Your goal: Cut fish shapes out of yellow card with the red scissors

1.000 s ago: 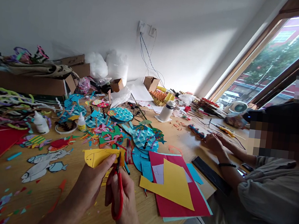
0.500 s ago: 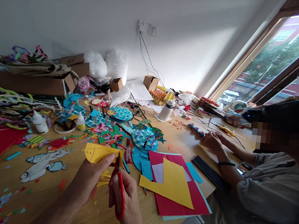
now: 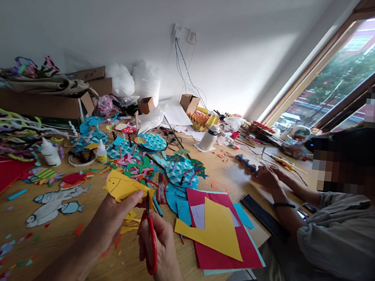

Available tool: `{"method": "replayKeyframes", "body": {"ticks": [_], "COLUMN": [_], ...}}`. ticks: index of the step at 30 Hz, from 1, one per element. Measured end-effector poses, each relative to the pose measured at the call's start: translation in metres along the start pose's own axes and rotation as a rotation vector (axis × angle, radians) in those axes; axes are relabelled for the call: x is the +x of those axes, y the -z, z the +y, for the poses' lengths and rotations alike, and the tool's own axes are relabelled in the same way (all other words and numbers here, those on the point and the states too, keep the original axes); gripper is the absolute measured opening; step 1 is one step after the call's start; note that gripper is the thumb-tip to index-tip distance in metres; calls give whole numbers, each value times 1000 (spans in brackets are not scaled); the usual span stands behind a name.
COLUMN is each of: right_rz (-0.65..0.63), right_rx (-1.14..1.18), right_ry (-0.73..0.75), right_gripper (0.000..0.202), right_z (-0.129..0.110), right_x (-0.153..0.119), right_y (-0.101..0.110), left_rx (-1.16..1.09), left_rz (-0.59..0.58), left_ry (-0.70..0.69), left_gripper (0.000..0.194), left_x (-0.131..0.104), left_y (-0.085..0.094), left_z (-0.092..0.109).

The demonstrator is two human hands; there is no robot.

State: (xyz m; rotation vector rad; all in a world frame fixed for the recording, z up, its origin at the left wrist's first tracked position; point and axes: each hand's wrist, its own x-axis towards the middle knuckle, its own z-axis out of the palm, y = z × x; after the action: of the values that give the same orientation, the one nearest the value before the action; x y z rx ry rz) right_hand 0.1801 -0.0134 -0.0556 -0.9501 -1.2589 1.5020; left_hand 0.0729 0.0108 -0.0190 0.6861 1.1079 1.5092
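Note:
A yellow paper fish with drawn outlines is pinched in my left hand, its head pointing left. My right hand grips red-handled scissors. The dark blades point up and sit at the tail end of the paper, close to my left thumb. Below and behind the fish, yellow paper scraps lie on the table. To the left rest grey-white paper fish cutouts.
Coloured sheets, yellow over red, lie right of my hands. Glue bottles, blue woven paper fish and a white flask stand or lie farther back. At right, another person's hands touch a small blue item.
My left hand has tilted the yellow paper fish, so its head end sits higher and slightly left. The scissors have shifted only a little, still at the tail end.

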Motion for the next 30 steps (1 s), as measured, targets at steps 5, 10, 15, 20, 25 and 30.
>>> {"method": "replayKeyframes", "body": {"ticks": [5, 10, 15, 20, 25, 30], "right_rz": [-36, -33, -21, -25, -21, -23], "right_rx": [6, -7, -2, 11, 20, -14], "right_ry": [20, 35, 13, -1, -9, -14], "right_gripper": [52, 52, 53, 54, 54, 53], "right_z": [-2, -5, -6, -5, -3, -2], "right_x": [0, 0, 0, 0, 0, -1], "right_y": [0, -1, -1, 0, 2, 5], "left_rx": [-24, -24, 15, 40, 66, 54], "left_rz": [-49, -67, -86, -86, -82, -89], "left_ry": [2, 10, 12, 1, -10, 0], "left_gripper": [28, 24, 20, 21, 18, 12], "left_x": [-2, -2, -2, -2, 0, 0], "left_y": [0, 3, 2, 3, 5, 3], "left_z": [2, -3, -2, -2, -4, -1]}}
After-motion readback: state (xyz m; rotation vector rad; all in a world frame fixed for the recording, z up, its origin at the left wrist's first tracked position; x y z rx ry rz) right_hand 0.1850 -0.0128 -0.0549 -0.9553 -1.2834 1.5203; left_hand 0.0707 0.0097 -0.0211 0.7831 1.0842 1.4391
